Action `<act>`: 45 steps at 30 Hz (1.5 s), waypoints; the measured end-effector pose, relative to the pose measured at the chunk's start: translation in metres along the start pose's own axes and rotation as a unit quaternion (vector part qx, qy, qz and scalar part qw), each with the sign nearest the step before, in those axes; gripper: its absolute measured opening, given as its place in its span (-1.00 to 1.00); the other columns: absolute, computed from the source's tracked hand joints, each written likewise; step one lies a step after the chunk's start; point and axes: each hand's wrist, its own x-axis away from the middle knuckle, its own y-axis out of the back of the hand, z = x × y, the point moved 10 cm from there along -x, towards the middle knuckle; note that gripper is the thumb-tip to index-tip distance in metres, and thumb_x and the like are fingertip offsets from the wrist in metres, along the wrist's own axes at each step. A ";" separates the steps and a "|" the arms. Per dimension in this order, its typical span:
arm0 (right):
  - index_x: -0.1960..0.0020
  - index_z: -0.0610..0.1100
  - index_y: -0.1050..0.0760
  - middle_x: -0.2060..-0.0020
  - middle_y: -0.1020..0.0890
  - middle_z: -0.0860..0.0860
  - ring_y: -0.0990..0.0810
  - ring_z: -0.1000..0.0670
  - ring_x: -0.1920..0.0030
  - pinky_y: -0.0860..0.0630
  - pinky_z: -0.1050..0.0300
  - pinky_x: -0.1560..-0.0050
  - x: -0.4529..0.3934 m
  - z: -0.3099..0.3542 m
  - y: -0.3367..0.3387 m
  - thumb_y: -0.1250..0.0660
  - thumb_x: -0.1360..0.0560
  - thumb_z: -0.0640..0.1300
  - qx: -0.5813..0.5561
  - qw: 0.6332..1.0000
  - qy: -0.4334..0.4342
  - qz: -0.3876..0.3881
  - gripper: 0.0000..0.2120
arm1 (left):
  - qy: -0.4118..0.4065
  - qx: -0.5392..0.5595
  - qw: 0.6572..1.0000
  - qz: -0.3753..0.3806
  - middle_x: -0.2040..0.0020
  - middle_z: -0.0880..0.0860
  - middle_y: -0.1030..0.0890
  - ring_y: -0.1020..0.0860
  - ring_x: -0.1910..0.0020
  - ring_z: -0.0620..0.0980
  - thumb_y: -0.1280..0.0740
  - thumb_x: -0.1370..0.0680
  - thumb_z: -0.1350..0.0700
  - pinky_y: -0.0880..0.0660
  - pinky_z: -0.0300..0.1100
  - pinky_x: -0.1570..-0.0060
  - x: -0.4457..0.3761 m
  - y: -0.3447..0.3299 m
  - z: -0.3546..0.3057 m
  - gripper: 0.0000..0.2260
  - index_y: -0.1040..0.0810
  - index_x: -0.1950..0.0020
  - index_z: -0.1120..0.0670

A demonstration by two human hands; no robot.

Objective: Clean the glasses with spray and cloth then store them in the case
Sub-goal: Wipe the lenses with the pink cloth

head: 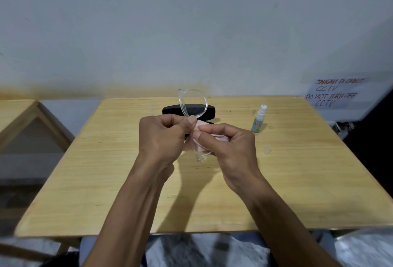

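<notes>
Hands meet above the wooden table: left hand pinches the clear glasses, right hand presses a pink cloth on what seems the lower lens. Black case (partly hidden) lies behind; spray bottle stands right.

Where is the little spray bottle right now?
The spray bottle stands upright on the table, far right, beyond the right hand and right of the black case.

Left hand pinches clear glasses upright; right hand presses pink cloth on the lower lens
</notes>
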 end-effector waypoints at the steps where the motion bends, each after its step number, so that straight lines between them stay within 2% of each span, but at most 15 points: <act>1: 0.13 -0.27 -0.71 0.18 -0.76 -0.21 -0.72 -0.06 0.21 -0.64 0.05 0.11 0.000 -0.002 -0.003 -0.57 -0.37 -0.35 -0.016 1.000 -0.009 0.000 -0.90 | 0.000 0.008 1.000 -0.001 0.61 -0.06 -0.54 -0.49 0.62 -0.20 -0.43 -0.47 0.36 -0.40 -0.42 0.58 0.002 -0.001 -0.001 -0.78 -0.57 0.38 0.25; 5: 0.15 -0.26 -0.70 0.24 -0.76 -0.15 -0.71 -0.01 0.26 -0.60 0.17 0.18 0.001 -0.005 -0.010 -0.53 -0.38 -0.41 -0.056 0.998 -0.029 0.008 -0.90 | -0.003 0.017 1.000 -0.008 0.60 -0.06 -0.55 -0.49 0.63 -0.19 -0.43 -0.47 0.37 -0.41 -0.41 0.58 0.004 0.000 -0.002 -0.76 -0.56 0.39 0.24; 13: 0.15 -0.24 -0.70 0.14 -0.76 -0.22 -0.70 -0.05 0.21 -0.58 0.17 0.21 0.001 -0.010 -0.011 -0.55 -0.37 -0.39 -0.034 0.998 -0.050 0.005 -0.89 | 0.014 0.014 1.000 -0.019 0.59 -0.06 -0.55 -0.50 0.61 -0.20 -0.44 -0.47 0.35 -0.40 -0.42 0.57 0.002 0.007 0.004 -0.75 -0.56 0.41 0.23; 16: 0.19 -0.20 -0.72 0.24 -0.74 -0.16 -0.67 0.02 0.29 -0.54 0.23 0.27 0.001 -0.010 -0.012 -0.59 -0.34 -0.36 0.005 0.999 -0.051 0.010 -0.88 | 0.024 0.012 0.999 -0.031 0.56 0.03 -0.56 -0.49 0.62 -0.13 -0.45 -0.47 0.31 -0.41 -0.36 0.59 -0.002 0.009 0.008 -0.75 -0.56 0.41 0.25; 20: 0.16 -0.24 -0.71 0.35 -0.71 -0.04 -0.61 0.14 0.39 -0.47 0.34 0.35 0.006 -0.009 -0.011 -0.60 -0.34 -0.34 0.043 0.998 -0.047 0.022 -0.88 | 0.026 -0.024 0.998 -0.053 0.42 0.09 -0.58 -0.48 0.56 -0.23 -0.50 -0.43 0.27 -0.42 -0.43 0.52 -0.010 0.015 0.011 -0.80 -0.60 0.39 0.22; 25: 0.20 -0.15 -0.73 0.36 -0.71 0.05 -0.61 0.17 0.38 -0.50 0.31 0.28 0.008 -0.006 -0.008 -0.63 -0.30 -0.30 0.082 0.995 -0.037 0.048 -0.86 | 0.026 -0.049 0.997 -0.047 0.40 0.09 -0.59 -0.48 0.55 -0.23 -0.49 -0.44 0.24 -0.41 -0.44 0.50 -0.015 0.018 0.012 -0.74 -0.56 0.43 0.18; 30: 0.19 -0.13 -0.74 0.34 -0.73 0.04 -0.64 0.14 0.32 -0.55 0.24 0.22 0.006 0.001 0.001 -0.64 -0.31 -0.27 0.118 0.991 -0.020 0.056 -0.87 | 0.023 -0.056 0.998 -0.033 0.43 0.04 -0.59 -0.54 0.45 -0.13 -0.49 -0.45 0.23 -0.45 -0.28 0.29 -0.019 0.021 0.010 -0.74 -0.56 0.43 0.18; 35: 0.19 -0.16 -0.73 0.33 -0.73 -0.09 -0.62 0.06 0.34 -0.58 0.21 0.24 0.003 0.006 0.010 -0.61 -0.34 -0.29 0.087 0.996 -0.012 0.028 -0.90 | 0.001 -0.072 0.997 -0.011 0.51 -0.03 -0.58 -0.49 0.55 -0.26 -0.47 -0.46 0.25 -0.38 -0.51 0.46 -0.022 0.016 0.004 -0.74 -0.57 0.42 0.20; 38: 0.20 -0.15 -0.73 0.36 -0.71 -0.02 -0.62 0.05 0.34 -0.57 0.20 0.22 0.001 0.007 0.012 -0.60 -0.35 -0.28 0.063 0.998 -0.009 0.011 -0.91 | -0.007 -0.083 0.997 0.000 0.52 -0.03 -0.57 -0.46 0.57 -0.26 -0.47 -0.47 0.25 -0.36 -0.50 0.47 -0.021 0.013 0.003 -0.75 -0.58 0.42 0.21; 42: 0.19 -0.14 -0.72 0.19 -0.76 -0.07 -0.70 0.03 0.20 -0.61 0.12 0.07 -0.003 0.009 0.006 -0.60 -0.36 -0.26 0.028 1.000 -0.006 -0.003 -0.91 | -0.014 -0.086 0.996 0.004 0.47 0.05 -0.56 -0.45 0.55 -0.22 -0.49 -0.45 0.24 -0.40 -0.43 0.45 -0.017 0.007 0.004 -0.78 -0.60 0.37 0.25; 45: 0.19 -0.13 -0.72 0.19 -0.76 -0.07 -0.71 -0.01 0.19 -0.62 0.08 0.06 -0.005 0.006 0.001 -0.61 -0.35 -0.28 0.013 1.000 -0.015 -0.010 -0.89 | -0.015 -0.075 0.997 -0.013 0.39 0.12 -0.62 -0.51 0.50 -0.17 -0.50 -0.44 0.24 -0.42 -0.42 0.46 -0.014 0.006 0.004 -0.82 -0.63 0.34 0.26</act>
